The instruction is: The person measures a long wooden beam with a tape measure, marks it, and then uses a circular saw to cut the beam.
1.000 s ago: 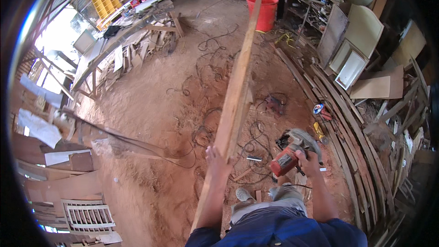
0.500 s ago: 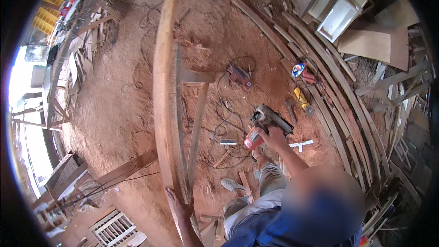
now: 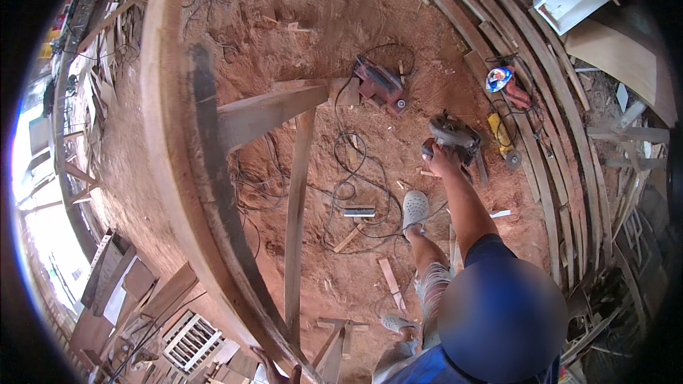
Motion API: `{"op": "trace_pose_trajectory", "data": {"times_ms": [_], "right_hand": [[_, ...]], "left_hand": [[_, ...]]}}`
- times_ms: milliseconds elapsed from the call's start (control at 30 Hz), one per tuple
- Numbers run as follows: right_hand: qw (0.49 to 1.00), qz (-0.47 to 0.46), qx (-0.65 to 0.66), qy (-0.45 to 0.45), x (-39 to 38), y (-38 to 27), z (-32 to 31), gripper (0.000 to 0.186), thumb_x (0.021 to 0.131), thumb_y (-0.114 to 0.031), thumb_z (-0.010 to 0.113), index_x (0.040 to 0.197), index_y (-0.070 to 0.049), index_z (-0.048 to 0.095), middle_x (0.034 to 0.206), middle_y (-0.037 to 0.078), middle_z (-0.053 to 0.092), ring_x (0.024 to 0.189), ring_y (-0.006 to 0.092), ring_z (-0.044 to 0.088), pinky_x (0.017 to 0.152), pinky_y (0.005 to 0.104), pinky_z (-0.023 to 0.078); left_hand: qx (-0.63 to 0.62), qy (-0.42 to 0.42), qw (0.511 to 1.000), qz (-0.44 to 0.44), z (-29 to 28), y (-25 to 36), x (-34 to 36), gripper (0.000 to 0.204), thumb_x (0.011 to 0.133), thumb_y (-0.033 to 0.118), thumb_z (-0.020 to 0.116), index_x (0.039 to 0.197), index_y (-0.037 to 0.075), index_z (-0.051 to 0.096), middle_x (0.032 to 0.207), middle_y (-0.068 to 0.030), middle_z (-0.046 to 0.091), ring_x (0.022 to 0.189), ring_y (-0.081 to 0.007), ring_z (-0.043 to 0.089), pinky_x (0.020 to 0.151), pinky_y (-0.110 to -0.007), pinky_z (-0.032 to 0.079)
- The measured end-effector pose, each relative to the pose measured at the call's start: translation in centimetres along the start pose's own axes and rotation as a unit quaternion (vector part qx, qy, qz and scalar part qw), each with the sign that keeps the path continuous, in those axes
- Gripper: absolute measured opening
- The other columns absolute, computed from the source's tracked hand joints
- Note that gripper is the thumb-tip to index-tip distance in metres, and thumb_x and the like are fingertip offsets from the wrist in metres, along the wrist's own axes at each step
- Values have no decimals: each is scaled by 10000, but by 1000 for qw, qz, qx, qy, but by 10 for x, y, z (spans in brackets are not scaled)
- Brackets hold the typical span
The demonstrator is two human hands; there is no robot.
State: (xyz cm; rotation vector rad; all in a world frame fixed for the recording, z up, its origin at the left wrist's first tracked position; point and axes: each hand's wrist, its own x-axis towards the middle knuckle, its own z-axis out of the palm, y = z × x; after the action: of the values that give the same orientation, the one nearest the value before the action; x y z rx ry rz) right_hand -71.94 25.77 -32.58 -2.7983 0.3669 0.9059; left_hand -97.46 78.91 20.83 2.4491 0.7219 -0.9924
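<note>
My right hand (image 3: pixel 445 162) is closed round the handle of a dark electric planer (image 3: pixel 455 135), held out over the red dirt floor; motion smears its details. A long, thick wooden beam (image 3: pixel 171 135) with a grey side runs from the top of the view to the bottom, left of my body. At the beam's lower end my left hand (image 3: pixel 274 368) lies against the wood, fingers stretched and apart, partly cut off by the lower edge. Wooden supports (image 3: pixel 296 227) stand under the beam, right of it.
A red power tool (image 3: pixel 380 85) lies beyond looping cords (image 3: pixel 348 163). A yellow angle grinder (image 3: pixel 504 141) and another red tool (image 3: pixel 519 92) lie by long boards (image 3: pixel 526 185) on the right. A black-and-white block (image 3: pixel 358 211) is near my foot. Scrap wood (image 3: pixel 103 110) lines the left.
My right hand has carried the planer away from the beam, farther out and to the right, turning it. The view has shifted; the beam now looks larger and farther left. My left hand appears lower.
</note>
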Motion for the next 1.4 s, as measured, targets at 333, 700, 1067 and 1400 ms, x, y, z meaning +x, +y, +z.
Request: {"op": "trace_pose_trajectory", "data": {"times_ms": [333, 700, 1067, 1400], "right_hand": [[996, -68, -51, -24, 7, -80, 187, 588, 954, -200, 507, 1527, -78, 458, 1503, 245, 509, 1358, 417, 520, 1136, 602, 373], [964, -178, -74, -184, -93, -142, 149, 302, 888, -157, 629, 1146, -44, 738, 1219, 221, 708, 1154, 378, 681, 975, 452, 551], [948, -303, 11, -97, -357, -145, 104, 358, 864, -185, 607, 1187, -71, 710, 1136, 225, 722, 1068, 417, 686, 905, 515, 546], [902, -368, -25, -226, -591, -276, 26, 350, 909, -182, 666, 1215, -15, 695, 1013, 217, 724, 954, 338, 705, 862, 412, 545]], "left_hand": [[39, -8, 999, -24, -10, 4, -25, 1101, 860, 203, 828, 1651, 20, 84, 1707, -275, 21, 1590, -374, 49, 1274, -428, 110], [-72, 32, 997, 13, -5, 4, -25, 1015, 882, 261, 807, 1637, 14, 176, 1698, -282, 113, 1588, -364, 105, 1268, -437, 148], [-142, 88, 963, 214, -7, -70, -13, 1071, 785, 312, 831, 1613, 4, 225, 1657, -327, 174, 1558, -483, 103, 1280, -493, 143], [-361, 164, 867, 301, 85, -242, -133, 555, 868, 172, 747, 1381, 45, 578, 1440, -218, 547, 1361, -396, 511, 1147, -471, 419]]}}
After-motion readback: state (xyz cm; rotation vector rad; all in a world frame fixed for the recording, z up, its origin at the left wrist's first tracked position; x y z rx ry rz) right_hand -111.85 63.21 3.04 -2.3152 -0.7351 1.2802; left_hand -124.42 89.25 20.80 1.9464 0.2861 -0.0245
